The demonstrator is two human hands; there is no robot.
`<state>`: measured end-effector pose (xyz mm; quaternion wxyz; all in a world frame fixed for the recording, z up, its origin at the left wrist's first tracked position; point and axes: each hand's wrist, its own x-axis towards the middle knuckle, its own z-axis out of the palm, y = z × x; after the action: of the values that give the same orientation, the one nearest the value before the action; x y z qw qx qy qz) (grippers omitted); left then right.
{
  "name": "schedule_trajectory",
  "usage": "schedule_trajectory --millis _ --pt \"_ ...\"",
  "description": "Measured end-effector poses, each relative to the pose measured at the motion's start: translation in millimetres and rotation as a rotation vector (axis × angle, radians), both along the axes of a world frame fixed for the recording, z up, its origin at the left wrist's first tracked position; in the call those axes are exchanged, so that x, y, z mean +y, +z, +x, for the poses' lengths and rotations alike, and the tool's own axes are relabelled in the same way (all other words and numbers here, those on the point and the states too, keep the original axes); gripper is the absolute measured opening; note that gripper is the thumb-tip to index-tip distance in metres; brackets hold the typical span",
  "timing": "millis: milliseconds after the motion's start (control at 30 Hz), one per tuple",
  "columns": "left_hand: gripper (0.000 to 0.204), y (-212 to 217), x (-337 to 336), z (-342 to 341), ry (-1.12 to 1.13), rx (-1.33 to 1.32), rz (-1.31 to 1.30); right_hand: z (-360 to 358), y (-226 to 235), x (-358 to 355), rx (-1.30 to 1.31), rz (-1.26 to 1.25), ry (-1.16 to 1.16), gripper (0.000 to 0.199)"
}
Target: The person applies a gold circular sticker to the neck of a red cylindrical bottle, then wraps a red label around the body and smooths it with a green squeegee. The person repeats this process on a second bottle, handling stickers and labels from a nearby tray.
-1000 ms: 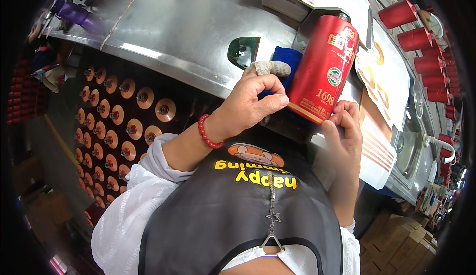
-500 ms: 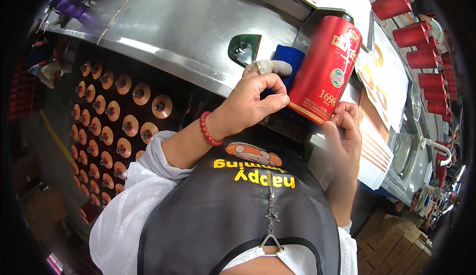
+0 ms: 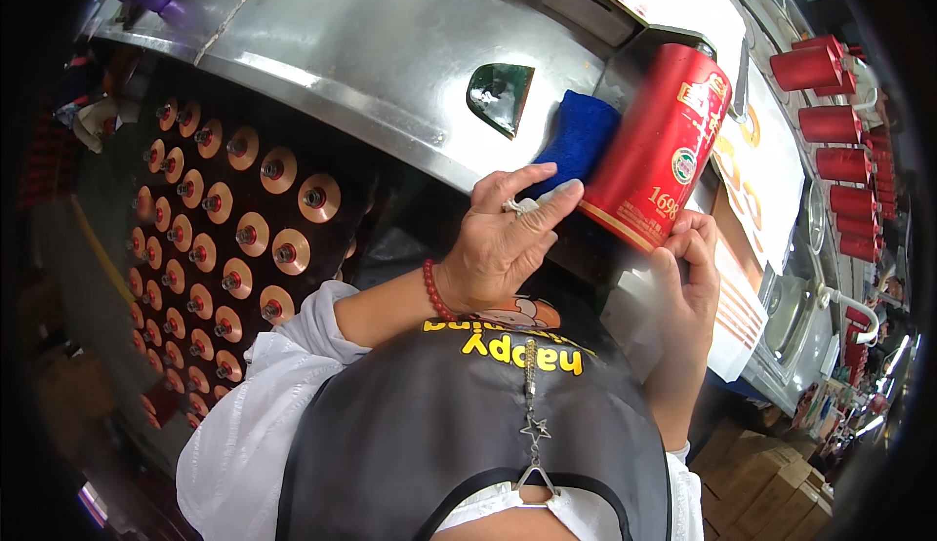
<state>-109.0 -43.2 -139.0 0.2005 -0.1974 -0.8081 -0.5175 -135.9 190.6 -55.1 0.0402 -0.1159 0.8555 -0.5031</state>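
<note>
Upward, red canister (image 3: 662, 149) tilted right, right hand (image 3: 689, 266) beneath

Bright overhead glare, dark warped fisheye rim

I can't see the red can's (image 3: 662, 151) lower rim behind my left hand (image 3: 503, 243) and right hand (image 3: 688, 268). The blue cloth (image 3: 578, 141) is partly covered. Cans at three o'clock (image 3: 830, 121) blur into the rim.

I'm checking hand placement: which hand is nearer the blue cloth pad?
Left. The left hand has its fingertips at the blue cloth pad; the right hand is beyond the red cylindrical tin.
</note>
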Motion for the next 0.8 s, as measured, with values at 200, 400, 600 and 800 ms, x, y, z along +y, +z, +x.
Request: schedule_trajectory --millis 200,400,600,800 --pt "0.038 19.0 -4.0 -11.7 0.061 0.351 -0.209 -0.7 -2.1 2.7 0.023 -0.053 0.02 0.027" --pt "0.046 43.1 -0.2 -30.7 -0.101 0.616 -0.468 2.8 -3.8 7.5 -0.171 -0.263 0.017 0.024" --pt "0.038 49.5 24.2 -53.4 -0.288 0.607 -0.528 0.4 -8.7 11.8 -0.086 -0.291 0.055 0.023" --pt "0.058 34.5 24.4 -53.9 -0.249 0.283 -0.039 -3.8 -7.6 25.5 -0.086 -0.214 0.148 0.018"
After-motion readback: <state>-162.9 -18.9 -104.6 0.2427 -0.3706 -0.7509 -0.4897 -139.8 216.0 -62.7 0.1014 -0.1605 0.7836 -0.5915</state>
